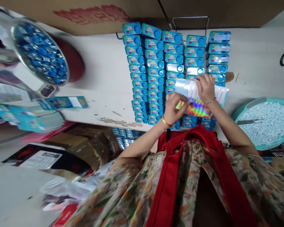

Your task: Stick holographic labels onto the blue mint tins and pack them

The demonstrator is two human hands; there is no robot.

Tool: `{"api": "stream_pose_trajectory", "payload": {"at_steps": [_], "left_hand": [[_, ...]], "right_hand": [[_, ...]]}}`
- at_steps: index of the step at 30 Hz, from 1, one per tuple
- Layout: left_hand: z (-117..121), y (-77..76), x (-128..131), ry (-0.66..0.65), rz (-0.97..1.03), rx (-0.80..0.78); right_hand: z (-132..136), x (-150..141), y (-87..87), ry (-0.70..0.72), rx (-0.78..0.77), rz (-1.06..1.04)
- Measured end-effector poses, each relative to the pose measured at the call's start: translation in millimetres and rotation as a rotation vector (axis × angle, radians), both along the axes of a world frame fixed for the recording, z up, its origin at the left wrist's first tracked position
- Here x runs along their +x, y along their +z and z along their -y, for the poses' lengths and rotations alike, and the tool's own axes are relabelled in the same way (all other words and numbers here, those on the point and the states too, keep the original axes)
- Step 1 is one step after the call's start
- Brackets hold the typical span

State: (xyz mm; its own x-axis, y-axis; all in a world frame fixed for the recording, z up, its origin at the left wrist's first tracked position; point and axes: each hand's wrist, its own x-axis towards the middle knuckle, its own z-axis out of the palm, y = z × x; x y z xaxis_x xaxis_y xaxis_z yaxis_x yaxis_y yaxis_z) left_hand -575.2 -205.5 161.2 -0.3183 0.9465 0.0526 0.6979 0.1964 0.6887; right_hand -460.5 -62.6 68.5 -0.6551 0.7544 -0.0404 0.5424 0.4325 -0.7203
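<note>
Head view: right hand (206,89) and shiny sheet (198,109) hide some blue packs (175,75).

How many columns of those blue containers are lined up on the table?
5, side by side on the table: leftmost column, second column, middle column, fourth column and rightmost column. The shiny sheet, left hand and right hand hide parts of the last three.

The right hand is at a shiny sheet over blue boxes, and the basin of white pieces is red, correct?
No: in the head view, the basin of white pieces is turquoise, not red. The right hand is at a shiny sheet over blue boxes.
</note>
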Motion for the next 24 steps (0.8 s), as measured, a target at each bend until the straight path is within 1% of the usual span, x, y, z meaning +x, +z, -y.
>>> {"api": "stream_pose_trajectory", "payload": {"at_steps": [1,2,3,4,7,10,13,15,17,20,22,24], "left_hand": [[-8,2.2,1,0.13,0.103,0.059],[-17,1.3,2,0.232,0.211,0.105],[-27,-2.3,2,0.3,0.318,0.133],[-36,-7.9,3,0.338,0.418,0.142],[-57,-30.0,6,0.37,0.633,0.137],[-66,-50.2,12,0.381,0.713,0.116],[-80,-65.3,19,0.353,0.671,0.091],[-95,-73.2,24,0.306,0.555,0.11],[-114,-79.6,30,0.278,0.394,0.112],[-138,-87.1,39,0.288,0.193,0.026],[-147,-91.6,44,0.302,0.127,-0.044],[-152,-96.7,48,0.318,0.084,-0.073]], "right_hand": [[2,5,4.9,-0.035,-0.028,-0.085],[4,10,10.1,-0.071,-0.071,-0.174],[7,15,15.1,-0.099,-0.128,-0.259],[10,20,19.3,-0.121,-0.193,-0.333],[18,32,23.7,-0.191,-0.367,-0.44],[18,42,17.5,-0.283,-0.449,-0.434],[1,57,9.6,-0.328,-0.419,-0.389],[-19,68,5.5,-0.337,-0.331,-0.325],[-43,79,1.0,-0.32,-0.242,-0.245],[-74,87,-8.8,-0.275,-0.152,-0.116],[-88,88,-16.3,-0.248,-0.099,-0.039],[-96,86,-22.9,-0.219,-0.054,0.031]]}}
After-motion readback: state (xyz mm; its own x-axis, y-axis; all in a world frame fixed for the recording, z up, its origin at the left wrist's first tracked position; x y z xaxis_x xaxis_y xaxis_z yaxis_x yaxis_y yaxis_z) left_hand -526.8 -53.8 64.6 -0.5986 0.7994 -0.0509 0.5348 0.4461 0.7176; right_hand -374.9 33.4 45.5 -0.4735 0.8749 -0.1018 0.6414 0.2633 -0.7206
